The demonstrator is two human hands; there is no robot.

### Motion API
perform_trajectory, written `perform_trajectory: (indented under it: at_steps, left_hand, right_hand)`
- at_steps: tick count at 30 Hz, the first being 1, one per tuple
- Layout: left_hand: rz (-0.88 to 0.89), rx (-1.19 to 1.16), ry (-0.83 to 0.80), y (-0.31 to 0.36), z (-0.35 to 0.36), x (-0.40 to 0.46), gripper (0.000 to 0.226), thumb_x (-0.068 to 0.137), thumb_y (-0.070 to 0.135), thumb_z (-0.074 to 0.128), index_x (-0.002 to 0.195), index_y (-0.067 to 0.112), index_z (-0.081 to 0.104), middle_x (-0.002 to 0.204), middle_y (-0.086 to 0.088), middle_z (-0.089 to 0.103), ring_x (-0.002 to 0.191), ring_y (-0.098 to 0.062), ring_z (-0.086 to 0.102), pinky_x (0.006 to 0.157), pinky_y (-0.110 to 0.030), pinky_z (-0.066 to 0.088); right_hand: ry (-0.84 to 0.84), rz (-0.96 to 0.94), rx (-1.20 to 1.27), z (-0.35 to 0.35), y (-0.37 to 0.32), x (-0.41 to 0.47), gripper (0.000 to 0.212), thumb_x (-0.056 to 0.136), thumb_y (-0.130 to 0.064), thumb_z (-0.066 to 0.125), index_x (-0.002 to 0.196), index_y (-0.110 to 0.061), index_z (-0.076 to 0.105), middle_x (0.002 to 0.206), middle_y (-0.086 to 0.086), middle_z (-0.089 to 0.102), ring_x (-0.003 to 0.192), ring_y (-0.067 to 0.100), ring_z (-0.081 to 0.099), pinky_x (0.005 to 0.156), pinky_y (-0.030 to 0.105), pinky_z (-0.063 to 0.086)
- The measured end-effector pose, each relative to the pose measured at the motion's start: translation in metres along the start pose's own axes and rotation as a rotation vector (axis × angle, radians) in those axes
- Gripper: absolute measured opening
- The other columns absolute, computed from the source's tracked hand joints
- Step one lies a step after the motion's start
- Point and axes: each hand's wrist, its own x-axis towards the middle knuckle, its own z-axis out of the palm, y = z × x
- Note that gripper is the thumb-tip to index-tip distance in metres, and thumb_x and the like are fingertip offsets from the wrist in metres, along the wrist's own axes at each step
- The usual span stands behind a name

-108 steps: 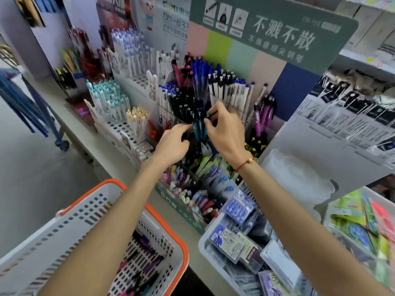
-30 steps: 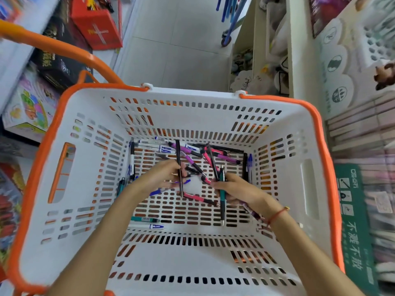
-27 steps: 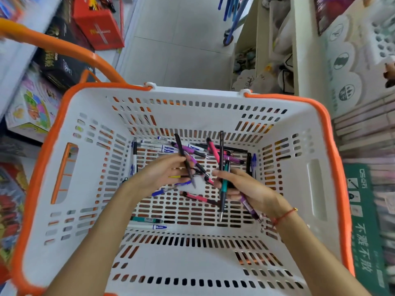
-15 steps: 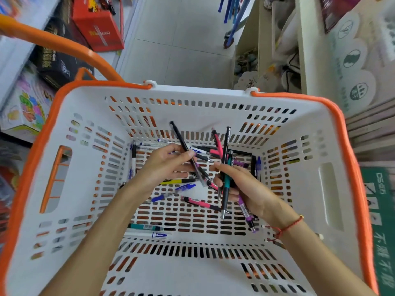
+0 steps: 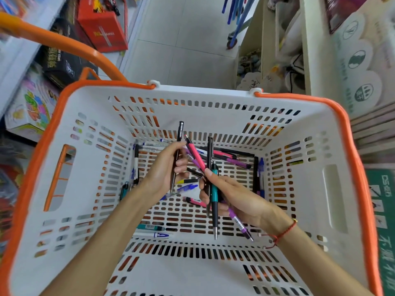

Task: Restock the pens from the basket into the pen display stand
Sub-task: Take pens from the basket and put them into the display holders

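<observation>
since a second ago your two hands have lifted off the basket floor, the pens they gathered now raised clear of the loose ones below. your right hand (image 5: 239,199) has its fingers curled round a small bundle: a teal pen (image 5: 214,193), a pink pen (image 5: 195,154), a purple pen (image 5: 239,225) and a dark pen (image 5: 210,150), fanned out and crossing one another. a red string bracelet (image 5: 284,232) circles that wrist. your left hand (image 5: 164,167) pinches one black pen (image 5: 177,154) between thumb and fingers, held nearly upright just beside the bundle. under both hands, more pens (image 5: 232,161) lie scattered on the slotted bottom, most along the far and side walls. the white basket (image 5: 89,167) has an orange rim and an orange handle (image 5: 64,42) swung to the far left. beyond it lie a pale tiled floor (image 5: 181,50), a red box (image 5: 102,24) and a black box (image 5: 62,58) at left, and the green edge of the pen display stand (image 5: 384,210) at right.
</observation>
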Motion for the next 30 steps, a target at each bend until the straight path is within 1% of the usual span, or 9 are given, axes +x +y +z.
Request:
perform_trajectory:
  at_steps: [2,4,5,8,11,19,23,26,30]
  left_hand:
    - [0.019,0.076,-0.039,0.001,0.003,-0.001,0.021,0.091,0.034,0.057,0.098,0.014,0.061,0.054,0.003,0.036,0.045,-0.014,0.034,0.06,-0.023,0.039]
    - [0.049,0.301,-0.042,-0.003,0.001,-0.001,0.043,0.084,0.039,0.063,0.117,0.013,0.064,0.083,0.027,0.031,0.057,-0.026,0.05,0.069,-0.025,0.042]
    - [0.072,0.399,-0.04,-0.005,0.0,-0.001,0.044,0.084,0.041,0.062,0.117,0.012,0.065,0.058,0.028,0.039,0.062,-0.024,0.053,0.072,-0.026,0.042]
    - [0.059,0.524,-0.089,-0.012,-0.002,-0.002,0.053,0.085,0.056,0.061,0.089,0.004,0.066,0.052,0.012,0.036,0.069,-0.027,0.047,0.075,-0.038,0.043]
    - [-0.011,0.516,-0.062,-0.014,0.002,-0.003,0.043,0.079,0.058,0.066,0.051,0.026,0.061,0.05,0.005,0.042,0.066,-0.024,0.046,0.071,-0.034,0.042]
    - [-0.114,0.755,-0.049,-0.024,0.004,0.0,0.04,0.079,0.061,0.064,0.078,0.022,0.058,0.066,0.004,0.041,0.063,-0.014,0.044,0.06,-0.023,0.04]
    - [-0.088,0.79,-0.128,-0.023,0.01,-0.005,0.039,0.074,0.062,0.061,0.063,0.026,0.049,0.06,0.007,0.038,0.058,-0.008,0.046,0.061,-0.022,0.04]
    - [-0.129,0.787,-0.158,-0.024,0.012,-0.007,0.03,0.081,0.054,0.063,0.079,0.025,0.061,0.063,0.008,0.042,0.062,-0.008,0.045,0.062,-0.02,0.04]
    - [-0.162,0.865,-0.096,-0.027,0.006,-0.002,0.035,0.095,0.045,0.053,0.08,0.013,0.059,0.063,0.001,0.038,0.048,-0.007,0.035,0.052,-0.016,0.034]
  right_hand:
    - [0.03,-0.014,0.017,0.001,-0.001,0.001,0.034,0.103,-0.036,0.034,0.095,-0.01,0.054,0.071,0.002,0.06,0.046,0.009,0.029,0.041,0.018,0.028]
    - [0.056,-0.011,0.004,0.001,-0.002,0.001,0.035,0.103,-0.037,0.033,0.097,-0.01,0.055,0.075,0.001,0.064,0.052,0.013,0.028,0.043,0.018,0.03]
    - [0.064,-0.003,-0.01,0.0,-0.002,0.001,0.037,0.103,-0.038,0.033,0.097,-0.011,0.056,0.077,0.001,0.065,0.053,0.014,0.027,0.043,0.018,0.031]
    - [0.057,0.038,-0.06,-0.001,-0.002,0.001,0.038,0.102,-0.04,0.035,0.098,-0.011,0.06,0.084,0.004,0.068,0.05,0.012,0.029,0.043,0.018,0.03]
    - [0.056,0.071,-0.101,-0.002,-0.001,0.0,0.038,0.102,-0.038,0.039,0.096,-0.009,0.063,0.082,0.009,0.069,0.045,0.01,0.03,0.042,0.019,0.029]
    - [0.193,0.111,-0.438,0.001,0.002,0.0,0.033,0.094,-0.035,0.058,0.073,-0.01,0.051,0.049,-0.001,0.037,0.041,0.011,0.027,0.042,0.022,0.025]
    - [0.232,0.08,-0.518,0.001,0.005,0.001,0.012,0.096,-0.028,0.058,0.099,-0.018,0.063,0.052,0.0,0.036,0.04,0.009,0.029,0.038,0.018,0.027]
    - [0.273,0.038,-0.596,0.001,0.009,0.003,0.019,0.096,-0.027,0.058,0.11,-0.017,0.066,0.055,0.003,0.039,0.043,0.012,0.03,0.04,0.022,0.027]
    - [0.293,0.0,-0.736,0.0,0.011,0.006,0.016,0.096,-0.032,0.057,0.085,-0.022,0.056,0.058,-0.005,0.042,0.041,0.003,0.035,0.044,0.017,0.028]
